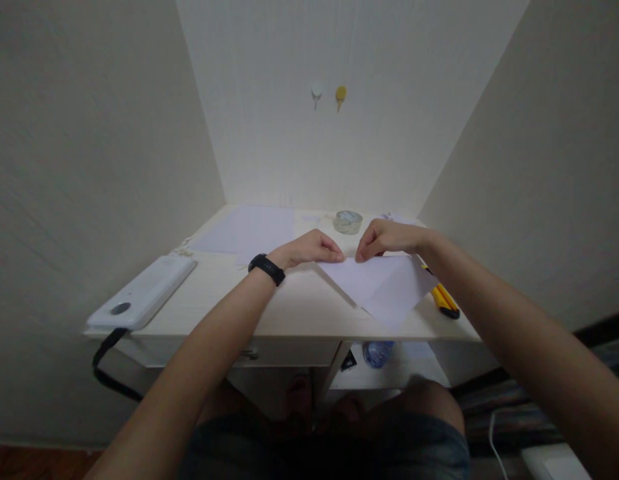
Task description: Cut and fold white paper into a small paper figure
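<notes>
Both hands (fingertips pinched) on folded paper

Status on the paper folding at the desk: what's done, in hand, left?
Done: the white paper sheet already lies as a folded triangle pointing toward the desk edge. In hand: left hand and right hand pinch its top edge, fingertips nearly meeting. Left, as a guess: further folds. The flat white sheets, the clear tape roll and the yellow utility knife lie untouched.
</notes>
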`<state>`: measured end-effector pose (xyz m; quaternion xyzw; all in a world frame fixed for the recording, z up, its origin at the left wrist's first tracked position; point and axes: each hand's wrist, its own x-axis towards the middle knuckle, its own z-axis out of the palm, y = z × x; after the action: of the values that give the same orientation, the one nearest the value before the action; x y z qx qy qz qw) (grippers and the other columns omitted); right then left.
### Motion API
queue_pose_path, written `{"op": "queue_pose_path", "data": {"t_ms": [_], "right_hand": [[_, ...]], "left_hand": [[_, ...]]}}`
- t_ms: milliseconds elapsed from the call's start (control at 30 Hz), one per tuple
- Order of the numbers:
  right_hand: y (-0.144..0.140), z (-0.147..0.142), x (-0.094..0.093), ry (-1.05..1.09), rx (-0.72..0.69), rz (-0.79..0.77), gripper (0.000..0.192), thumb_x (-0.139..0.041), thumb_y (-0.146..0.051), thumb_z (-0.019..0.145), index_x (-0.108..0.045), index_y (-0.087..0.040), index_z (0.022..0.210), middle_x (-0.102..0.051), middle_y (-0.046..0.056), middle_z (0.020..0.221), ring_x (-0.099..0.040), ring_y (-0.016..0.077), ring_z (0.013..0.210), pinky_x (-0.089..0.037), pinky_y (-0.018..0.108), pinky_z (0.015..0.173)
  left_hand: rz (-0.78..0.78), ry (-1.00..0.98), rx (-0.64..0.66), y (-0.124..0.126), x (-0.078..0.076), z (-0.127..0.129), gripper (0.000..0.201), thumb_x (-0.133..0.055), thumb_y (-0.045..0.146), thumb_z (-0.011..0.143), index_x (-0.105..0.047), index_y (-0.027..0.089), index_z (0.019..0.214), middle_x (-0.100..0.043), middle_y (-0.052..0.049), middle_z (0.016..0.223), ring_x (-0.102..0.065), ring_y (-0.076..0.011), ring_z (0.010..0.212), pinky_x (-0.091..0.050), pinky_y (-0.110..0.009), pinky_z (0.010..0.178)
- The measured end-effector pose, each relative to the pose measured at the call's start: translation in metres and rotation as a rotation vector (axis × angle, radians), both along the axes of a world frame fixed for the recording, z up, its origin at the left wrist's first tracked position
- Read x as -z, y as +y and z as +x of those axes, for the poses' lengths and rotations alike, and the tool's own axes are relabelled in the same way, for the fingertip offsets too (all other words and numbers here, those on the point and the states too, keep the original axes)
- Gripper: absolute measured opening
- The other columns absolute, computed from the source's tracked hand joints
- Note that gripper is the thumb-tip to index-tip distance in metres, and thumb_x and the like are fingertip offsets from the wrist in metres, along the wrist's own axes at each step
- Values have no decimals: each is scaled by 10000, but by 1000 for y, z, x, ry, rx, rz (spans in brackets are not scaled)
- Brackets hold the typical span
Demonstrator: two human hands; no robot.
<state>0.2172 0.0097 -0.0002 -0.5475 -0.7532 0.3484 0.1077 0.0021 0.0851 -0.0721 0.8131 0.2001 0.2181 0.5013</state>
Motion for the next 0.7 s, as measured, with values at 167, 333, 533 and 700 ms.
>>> {"op": "queue_pose_path", "data": {"t_ms": [167, 333, 533, 700], "right_hand": [[-1, 14, 0, 25, 44, 3, 226, -765, -363, 614, -776, -143, 659, -643, 29, 567, -498, 109, 538, -365, 239, 509], [-11, 37, -5, 53, 122, -24, 173, -782, -342, 598, -778, -172, 628, -674, 34, 590, -561, 133, 572, -438, 249, 539], [-19, 77, -14, 129, 196, -88, 195, -836, -331, 567, -791, -171, 668, -729, 72, 647, -655, 174, 612, -558, 289, 632], [-17, 92, -12, 172, 284, -9, 373, -863, -427, 590, -803, -147, 829, -769, 129, 840, -710, 223, 796, -580, 326, 772]], "left_hand": [[29, -32, 11, 8, 4, -2, 172, -779, 306, 730, -777, 153, 807, -732, -45, 794, -604, -124, 737, -455, -276, 763], [20, -26, -16, 11, 4, -4, 168, -776, 298, 726, -759, 142, 786, -717, -41, 786, -595, -124, 734, -443, -274, 768], [-11, -4, -44, 11, 5, -7, 232, -764, 341, 736, -750, 134, 839, -691, -25, 776, -564, -115, 708, -407, -259, 717], [1, 12, -49, 12, 10, -6, 261, -750, 364, 748, -751, 128, 861, -682, -29, 766, -537, -112, 676, -382, -251, 660]]}}
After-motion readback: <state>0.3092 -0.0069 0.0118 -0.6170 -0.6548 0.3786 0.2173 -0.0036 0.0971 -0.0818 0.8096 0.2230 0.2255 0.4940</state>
